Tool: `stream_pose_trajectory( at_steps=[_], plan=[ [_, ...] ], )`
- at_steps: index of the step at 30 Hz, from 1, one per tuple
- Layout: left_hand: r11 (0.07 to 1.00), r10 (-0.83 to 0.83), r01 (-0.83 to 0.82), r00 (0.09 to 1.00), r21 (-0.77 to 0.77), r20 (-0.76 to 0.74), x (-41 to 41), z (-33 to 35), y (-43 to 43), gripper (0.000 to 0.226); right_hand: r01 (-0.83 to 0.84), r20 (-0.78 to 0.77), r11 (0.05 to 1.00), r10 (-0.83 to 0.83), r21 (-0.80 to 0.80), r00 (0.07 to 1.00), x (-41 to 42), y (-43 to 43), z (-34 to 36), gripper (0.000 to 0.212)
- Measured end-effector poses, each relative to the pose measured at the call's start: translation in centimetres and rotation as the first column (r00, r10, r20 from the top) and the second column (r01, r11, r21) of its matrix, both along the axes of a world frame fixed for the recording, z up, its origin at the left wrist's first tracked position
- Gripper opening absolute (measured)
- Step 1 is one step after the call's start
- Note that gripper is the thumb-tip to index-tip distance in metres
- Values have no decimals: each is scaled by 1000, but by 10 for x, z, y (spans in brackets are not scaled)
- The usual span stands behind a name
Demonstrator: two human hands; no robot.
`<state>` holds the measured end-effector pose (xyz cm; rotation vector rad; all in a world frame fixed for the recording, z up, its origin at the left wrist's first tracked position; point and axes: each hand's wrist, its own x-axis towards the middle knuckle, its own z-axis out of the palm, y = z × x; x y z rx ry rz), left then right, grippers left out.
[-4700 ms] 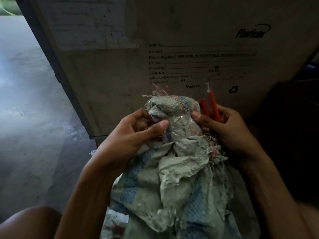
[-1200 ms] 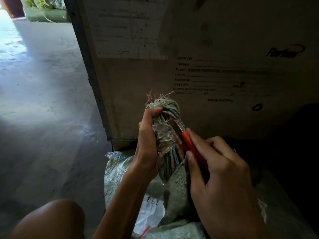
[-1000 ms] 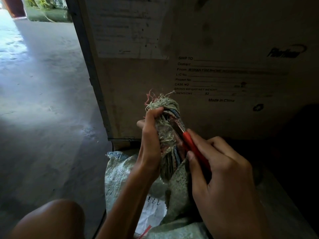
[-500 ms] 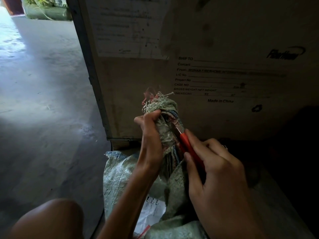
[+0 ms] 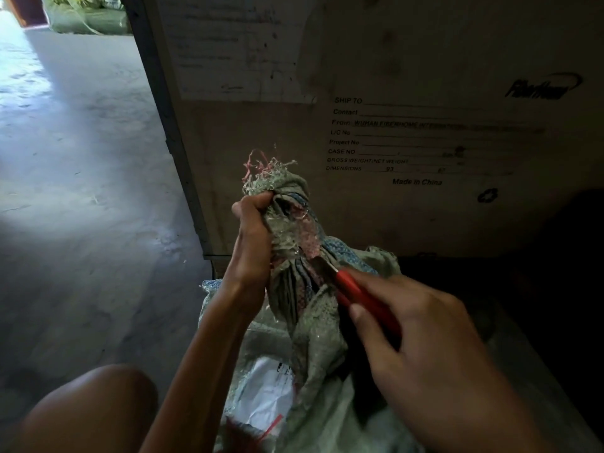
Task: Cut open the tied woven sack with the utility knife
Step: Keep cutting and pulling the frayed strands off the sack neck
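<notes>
A grey-green woven sack (image 5: 313, 325) with blue stripes stands in front of me, its neck bunched and tied, with frayed threads at the top. My left hand (image 5: 253, 243) is shut around the left side of the bunched neck, just below the frayed end. My right hand (image 5: 421, 344) grips a red utility knife (image 5: 359, 294). Its short blade rests against the lower part of the neck, where the fabric fans out. A white label (image 5: 266, 395) lies on the sack's lower front.
A large cardboard shipping box (image 5: 392, 93) with printed text stands right behind the sack. Bare concrete floor (image 5: 81, 207) stretches to the left. My bare knee (image 5: 88, 410) is at the bottom left. The area right of the sack is dark.
The knife has slid down from the upper part of the tied neck to its base. My left hand keeps its grip on the neck, which is held a little higher.
</notes>
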<state>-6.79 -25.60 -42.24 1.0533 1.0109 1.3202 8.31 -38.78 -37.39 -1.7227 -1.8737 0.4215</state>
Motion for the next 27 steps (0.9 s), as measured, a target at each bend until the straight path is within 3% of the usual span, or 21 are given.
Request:
stream_pose_trajectory(
  at_steps=[3,6,9,12,15,18,27],
  plan=[
    [996,-64,69,995,-61,74,5,1,-4,59,107,-244,989,-79,100,966,17,-1,3,23],
    [966,-220,235,966,-106,138,20,1,-12,55,231,-437,956,-133,179,890,24,11,-2,37],
    [906,-384,409,903,-107,195,40,1,-22,53,236,-522,964,-139,123,841,28,28,-17,38],
    [880,-444,469,868,-75,223,47,0,-26,54,201,-634,978,-119,59,764,38,39,-31,39],
    [886,-463,462,883,25,78,43,-5,-25,68,226,-708,970,-99,88,699,47,41,-34,39],
    [887,-404,426,903,177,-148,40,-11,-25,57,209,-763,975,-76,78,642,55,40,-32,39],
    [882,-338,371,928,290,-156,36,-15,-21,29,150,-779,988,-64,39,624,65,44,-33,39]
  ],
)
